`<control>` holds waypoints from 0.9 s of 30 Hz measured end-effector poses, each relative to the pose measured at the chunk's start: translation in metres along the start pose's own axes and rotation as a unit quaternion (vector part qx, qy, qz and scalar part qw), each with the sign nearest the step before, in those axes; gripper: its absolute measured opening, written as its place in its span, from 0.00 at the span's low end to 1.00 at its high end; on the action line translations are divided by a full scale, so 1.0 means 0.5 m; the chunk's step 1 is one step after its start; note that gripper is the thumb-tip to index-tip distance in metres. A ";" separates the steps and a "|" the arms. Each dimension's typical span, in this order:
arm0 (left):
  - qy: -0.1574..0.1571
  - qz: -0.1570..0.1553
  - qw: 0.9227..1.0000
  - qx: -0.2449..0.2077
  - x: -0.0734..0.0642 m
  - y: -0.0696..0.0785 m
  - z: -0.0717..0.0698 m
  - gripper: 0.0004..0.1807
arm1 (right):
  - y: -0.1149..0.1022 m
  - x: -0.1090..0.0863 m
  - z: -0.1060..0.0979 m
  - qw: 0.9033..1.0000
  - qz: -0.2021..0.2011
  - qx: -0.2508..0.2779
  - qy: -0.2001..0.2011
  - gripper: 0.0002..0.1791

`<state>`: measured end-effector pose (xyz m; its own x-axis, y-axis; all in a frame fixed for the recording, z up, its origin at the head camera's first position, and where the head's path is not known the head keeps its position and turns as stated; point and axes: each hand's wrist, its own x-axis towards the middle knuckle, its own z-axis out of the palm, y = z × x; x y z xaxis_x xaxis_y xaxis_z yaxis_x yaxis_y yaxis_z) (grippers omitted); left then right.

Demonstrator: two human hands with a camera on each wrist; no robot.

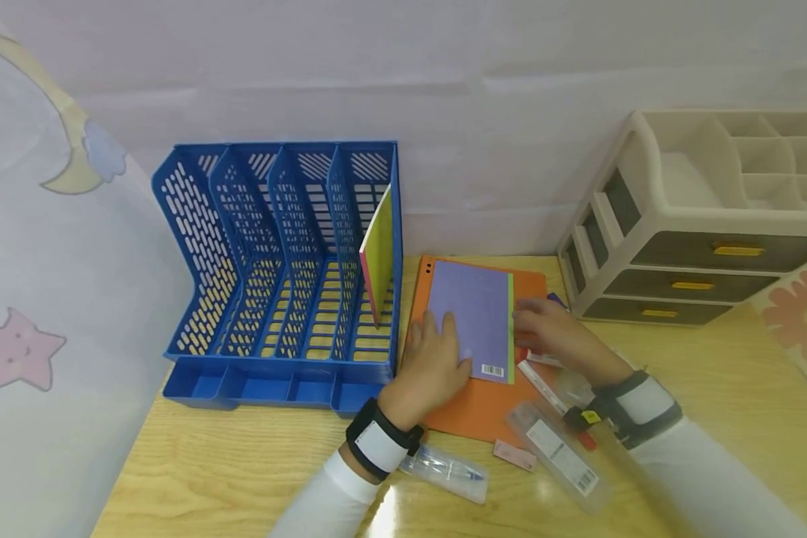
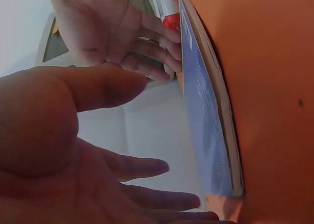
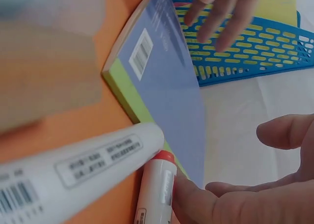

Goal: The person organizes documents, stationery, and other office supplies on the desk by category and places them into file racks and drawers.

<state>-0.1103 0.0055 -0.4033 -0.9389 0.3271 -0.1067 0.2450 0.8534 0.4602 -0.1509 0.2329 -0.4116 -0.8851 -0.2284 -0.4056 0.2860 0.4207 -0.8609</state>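
A purple book (image 1: 471, 317) with a lime-green spine and a barcode lies flat on an orange folder (image 1: 457, 415). My left hand (image 1: 430, 370) is over the book's left side, fingers spread; the left wrist view shows its thumb raised and fingers loosely extended. At the spine side is my right hand (image 1: 561, 336), slightly blurred, its fingertips close to the book's edge. In the right wrist view its thumb stands apart from the fingers and nothing is gripped. A red-capped marker (image 3: 158, 189) and a white marker (image 3: 83, 170) lie beside the spine, near the right hand.
To the left stands a blue file rack (image 1: 276, 261) with a yellow-green book (image 1: 379, 258) upright in its right compartment. A drawer organizer (image 1: 699, 217) is at the right. Near the front lie a clear pen pack (image 1: 447, 472), a pink eraser (image 1: 514, 455) and a clear case (image 1: 561, 456).
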 end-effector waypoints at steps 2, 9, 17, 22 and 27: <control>-0.026 -0.006 1.000 -0.005 0.000 -0.003 0.001 0.41 | 0.000 -0.002 -0.001 1.000 -0.001 0.021 -0.001 0.36; -0.072 -0.014 0.997 -0.030 -0.005 -0.011 -0.002 0.39 | 0.006 0.003 0.005 0.989 0.014 0.147 0.006 0.33; -0.069 -0.001 0.997 -0.026 -0.005 -0.015 -0.004 0.37 | 0.020 0.013 -0.004 0.973 -0.008 0.229 -0.009 0.31; -0.071 0.009 0.997 -0.014 -0.005 -0.015 -0.006 0.33 | 0.021 0.011 0.000 0.980 -0.008 0.200 -0.018 0.29; -0.075 0.014 0.997 -0.016 -0.007 -0.016 -0.008 0.30 | 0.013 0.009 0.027 0.977 -0.035 0.207 -0.031 0.27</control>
<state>-0.1102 -0.0041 -0.4030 -0.8847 0.4100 -0.2218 0.2609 0.8298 0.4933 -0.1480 0.2226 -0.4233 -0.8876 -0.3022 -0.3477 0.3607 0.0137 -0.9326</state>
